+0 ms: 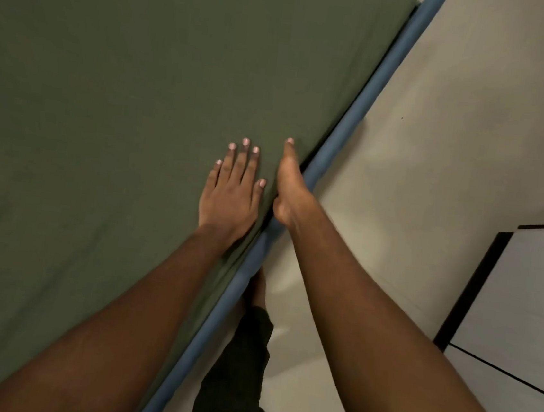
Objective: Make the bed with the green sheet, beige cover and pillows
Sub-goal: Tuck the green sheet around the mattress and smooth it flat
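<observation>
The green sheet (pixel 125 89) covers the mattress and fills the left and upper part of the view, mostly smooth with faint creases at the lower left. My left hand (pixel 232 191) lies flat on it near the bed's right edge, fingers straight and spread. My right hand (pixel 291 187) is at the mattress edge just to its right, thumb on top of the sheet. Its fingers are hidden down the side between the mattress and the blue bed frame (pixel 348 140). No beige cover or pillows are in view.
The blue frame rail runs diagonally from upper right to the bottom middle. Pale floor (pixel 438 139) lies to its right. A white cabinet with dark edges (pixel 522 299) stands at the right. My leg in dark clothing (pixel 241 353) is beside the rail.
</observation>
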